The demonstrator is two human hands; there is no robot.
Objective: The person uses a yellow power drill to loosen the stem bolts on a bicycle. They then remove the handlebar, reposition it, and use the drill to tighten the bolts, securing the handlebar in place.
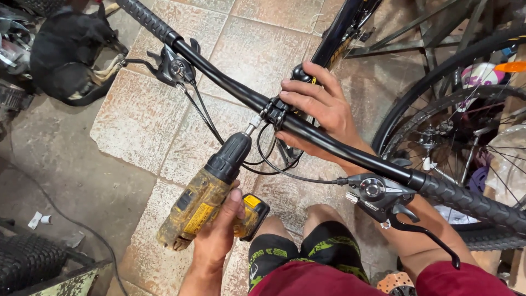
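Squarely across the view runs the black handlebar [329, 143], slanting from upper left to lower right, and everything else is placed from it. Beyond its right end stands a spoked bicycle wheel [438, 118] with a black tyre. Below and to the left of the bar's middle sits the yellow and black cordless drill [211, 189], its body scuffed and dusty, a worn yellow label panel on its side; the lettering is too smeared to describe. Its bit [253, 127] points up and touches the stem clamp [276, 111] at the centre of the bar.

The left hand [216, 233] holds the drill from below, fingers curled tightly round the grip, thumb pressed along the body. The right hand [320, 107] lies over the bar just right of the clamp, fingers close together and bent down over the stem, thumb tucked beneath the bar.

A black shifter and brake lever [386, 200] is clamped under the bar near the right grip, with a small round indicator window and a pale printed mark. A matching shifter [174, 67] sits near the left grip. Thin black cables [285, 172] loop beneath the bar's middle.

Far left of the bar, on the tiled floor [142, 120], lies a dark dog [68, 49]. An orange reflector [514, 66] shows past the bar's right end.
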